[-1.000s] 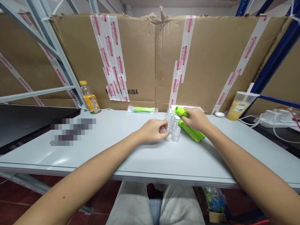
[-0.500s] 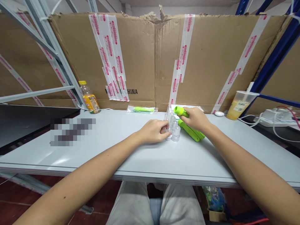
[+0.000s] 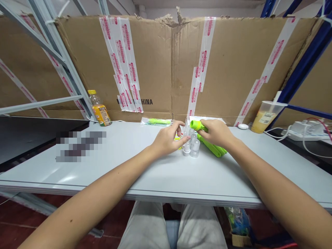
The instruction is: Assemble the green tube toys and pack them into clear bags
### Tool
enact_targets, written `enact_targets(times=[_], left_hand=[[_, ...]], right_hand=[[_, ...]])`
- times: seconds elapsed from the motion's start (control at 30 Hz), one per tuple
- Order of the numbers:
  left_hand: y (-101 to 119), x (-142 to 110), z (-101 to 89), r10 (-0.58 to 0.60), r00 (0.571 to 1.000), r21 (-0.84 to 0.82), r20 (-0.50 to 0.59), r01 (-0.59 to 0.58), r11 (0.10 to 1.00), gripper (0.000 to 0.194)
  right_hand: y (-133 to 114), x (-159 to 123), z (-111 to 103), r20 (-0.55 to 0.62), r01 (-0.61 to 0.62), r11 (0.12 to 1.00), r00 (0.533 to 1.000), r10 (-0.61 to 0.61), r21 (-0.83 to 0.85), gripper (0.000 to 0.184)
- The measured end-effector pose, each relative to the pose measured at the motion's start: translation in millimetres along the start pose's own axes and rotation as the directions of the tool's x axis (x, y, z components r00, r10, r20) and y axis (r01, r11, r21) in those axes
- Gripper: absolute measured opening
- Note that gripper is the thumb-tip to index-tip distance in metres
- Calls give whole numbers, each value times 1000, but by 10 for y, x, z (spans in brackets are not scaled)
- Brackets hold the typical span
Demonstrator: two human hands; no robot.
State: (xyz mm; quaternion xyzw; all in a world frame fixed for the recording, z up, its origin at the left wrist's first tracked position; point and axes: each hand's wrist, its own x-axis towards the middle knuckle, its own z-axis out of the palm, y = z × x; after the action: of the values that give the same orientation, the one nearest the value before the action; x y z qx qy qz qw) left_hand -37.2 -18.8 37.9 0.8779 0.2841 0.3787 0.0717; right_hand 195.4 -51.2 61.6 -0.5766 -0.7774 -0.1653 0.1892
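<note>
My right hand is closed round a bright green plastic tube, its round end pointing left. My left hand is lifted just left of several small clear plastic bottles; its thumb and index finger are apart with nothing visible between them. Whether the thumb touches a bottle, I cannot tell. Part of a small yellow piece shows behind the left fingers. More green tubes lie side by side on the table under my right hand, partly hidden by it.
At the back of the grey table lies a bagged green item. A juice bottle stands at the left, a drink cup at the right, with a white oval object beside it. A cardboard wall closes the back.
My left hand has drawn up and left off the bottles, and its fingers have spread. The yellow piece now shows more. My right hand has shifted the green tube slightly left and down.
</note>
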Motion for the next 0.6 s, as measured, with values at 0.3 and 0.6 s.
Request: enact_targets(times=[0.3, 0.6], left_hand=[[72, 20, 84, 0, 1000, -73, -17, -1, 997, 58], [96, 16, 28, 70, 998, 9, 8, -70, 998, 34]], right_hand=[[-371, -75, -74, 84, 119, 984, 991, -109, -130, 31], [-383, -77, -51, 36, 100, 989, 995, -97, -109, 28]])
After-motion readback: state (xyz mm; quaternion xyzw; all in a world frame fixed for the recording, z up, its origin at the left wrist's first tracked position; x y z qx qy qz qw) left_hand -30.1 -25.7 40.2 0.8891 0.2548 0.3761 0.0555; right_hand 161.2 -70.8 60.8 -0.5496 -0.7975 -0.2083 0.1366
